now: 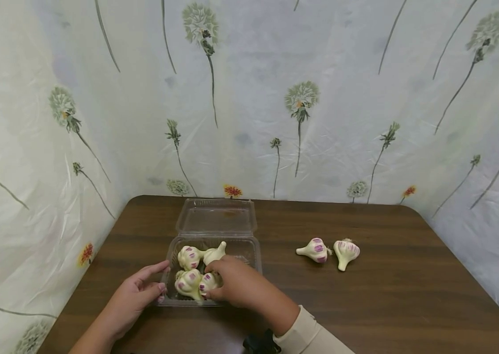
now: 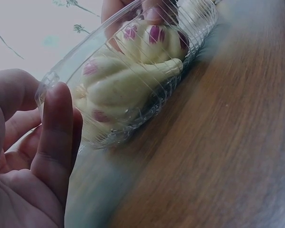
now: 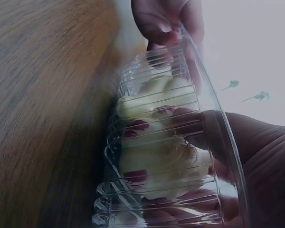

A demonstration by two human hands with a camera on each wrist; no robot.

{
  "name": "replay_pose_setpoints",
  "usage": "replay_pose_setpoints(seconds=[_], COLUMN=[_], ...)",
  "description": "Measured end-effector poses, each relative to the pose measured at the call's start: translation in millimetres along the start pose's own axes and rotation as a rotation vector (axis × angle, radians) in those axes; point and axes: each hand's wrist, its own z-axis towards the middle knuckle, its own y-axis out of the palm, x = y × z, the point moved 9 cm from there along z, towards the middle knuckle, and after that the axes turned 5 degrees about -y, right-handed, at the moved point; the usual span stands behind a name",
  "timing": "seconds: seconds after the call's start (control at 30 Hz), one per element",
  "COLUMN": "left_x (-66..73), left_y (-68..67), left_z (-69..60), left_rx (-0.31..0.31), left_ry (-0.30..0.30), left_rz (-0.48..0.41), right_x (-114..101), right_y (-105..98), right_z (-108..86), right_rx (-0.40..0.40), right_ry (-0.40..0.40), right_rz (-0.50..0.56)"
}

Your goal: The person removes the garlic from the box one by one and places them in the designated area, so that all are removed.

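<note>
Right hand (image 1: 237, 282) gripped a garlic bulb (image 1: 208, 282) inside the clear container (image 1: 250, 250)

In the head view, the container stood on the brown table (image 1: 391, 285), its lid (image 1: 217, 216) folded back. The right hand reached in over the near right part, thumb and fingers curled round the bulb. Three other bulbs (image 1: 189, 283) sat inside, to the left of it and behind it. The left hand (image 1: 136, 291) pinched the container's left edge between thumb and fingers. Two loose bulbs (image 1: 314, 250) lay on the table well to the right, close beside each other.

In the left wrist view, the left thumb pressed the outside of a container corner, with the index finger across from it.

In the right wrist view, the right thumb showed through the ribbed wall, against the gripped bulb; the other fingers were partly hidden.
</note>
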Motion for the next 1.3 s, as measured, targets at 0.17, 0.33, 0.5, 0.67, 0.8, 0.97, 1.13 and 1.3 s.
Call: replay_pose_setpoints(seconds=[0.17,0.33,0.5,0.67,0.8,0.97,1.13,1.3], left_x=[-0.1,-0.2,-0.6,-0.4,-0.4,0.3,1.8,2.3], left_y=[0.5,0.8,1.5,1.5,2.4,2.9,1.6,0.8], left_z=[0.4,0.6,1.2,1.5,1.5,1.7,0.9,0.5], left_rx=[0.001,0.002,-0.003,0.001,-0.009,-0.012,-0.001,-0.004], left_ry=[-0.006,-0.003,0.002,0.008,0.008,0.012,0.015,0.008], left_rz=[-0.001,-0.004,-0.010,-0.007,-0.013,-0.022,-0.015,-0.010], right_x=[-0.3,-0.5,0.1,-0.2,-0.3,-0.7,-2.8,-2.9], right_y=[-0.9,-1.4,-2.3,-3.9,-4.6,-6.5,-10.9,-16.8], right_z=[-0.6,-1.6,-1.5,-1.8,-2.9,-3.9,-6.0,-10.3], right_rx=[-0.001,-0.003,0.011,0.037,0.045,0.050,0.064,0.097], right_ry=[0.002,0.008,0.005,-0.011,-0.014,-0.015,-0.017,-0.024], right_rz=[0.011,0.003,0.001,-0.002,-0.009,-0.008,-0.001,0.025])
